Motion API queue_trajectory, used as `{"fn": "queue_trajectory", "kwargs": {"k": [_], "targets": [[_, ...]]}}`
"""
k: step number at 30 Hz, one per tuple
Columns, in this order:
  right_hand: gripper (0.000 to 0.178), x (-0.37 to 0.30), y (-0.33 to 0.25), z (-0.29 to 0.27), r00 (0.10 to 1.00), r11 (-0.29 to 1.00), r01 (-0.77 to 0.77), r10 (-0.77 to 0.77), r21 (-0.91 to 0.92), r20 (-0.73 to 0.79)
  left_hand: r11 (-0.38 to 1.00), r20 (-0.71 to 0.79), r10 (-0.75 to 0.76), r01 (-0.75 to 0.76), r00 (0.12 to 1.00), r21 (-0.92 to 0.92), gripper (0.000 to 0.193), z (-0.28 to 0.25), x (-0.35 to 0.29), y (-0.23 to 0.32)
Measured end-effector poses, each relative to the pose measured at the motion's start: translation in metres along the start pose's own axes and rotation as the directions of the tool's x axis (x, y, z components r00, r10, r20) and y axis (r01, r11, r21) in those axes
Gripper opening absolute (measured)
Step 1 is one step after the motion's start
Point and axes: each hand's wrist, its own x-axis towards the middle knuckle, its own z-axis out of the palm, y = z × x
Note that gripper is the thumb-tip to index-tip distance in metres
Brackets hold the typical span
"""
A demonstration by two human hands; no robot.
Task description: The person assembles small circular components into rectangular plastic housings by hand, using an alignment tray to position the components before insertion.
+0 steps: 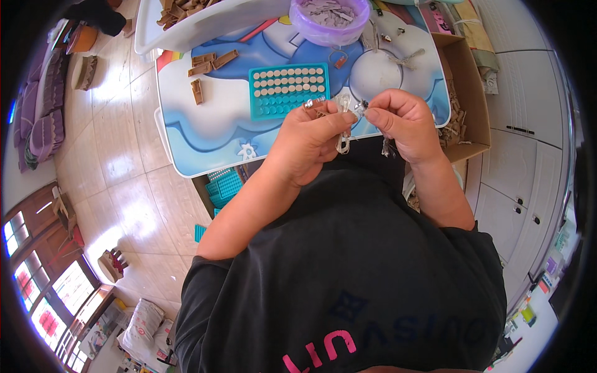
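Observation:
Both my hands are raised close together over the near edge of the table. My left hand (311,133) is closed round a looped bundle of clear, pale cord (342,144), and a shiny metallic bit shows by its index finger. A small silvery piece (359,108) sits between the fingertips of the two hands; its kind is too small to tell. My right hand (407,124) pinches at this piece, and thin dark strands (387,148) hang below its fingers. Just beyond my left hand lies a teal tray (251,102) with rows of round cream discs (289,82) in its farther wells.
Several brown pieces (224,59) lie on the patterned table (211,149). Behind stand a white bin (205,31) of brown pieces and a purple-lined tub (326,34) of grey pieces. Loose strands (407,59) lie far right; a cardboard box (476,105) flanks the table's right side.

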Motion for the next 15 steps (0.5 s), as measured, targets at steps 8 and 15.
{"fn": "queue_trajectory", "kwargs": {"k": [8,15], "targets": [[0.011,0.0006,0.0013,0.0021,1.0,1.0,0.027,-0.027,0.012,-0.013,1.0,0.012,0.008,-0.008,1.0,-0.006,0.014,0.0039,-0.002,0.0005],[0.011,0.0007,0.0074,0.0054,0.995,0.996,0.086,-0.087,-0.021,-0.052,1.0,0.069,0.012,-0.012,0.998,-0.001,0.011,-0.0011,-0.0003,-0.0021]]}}
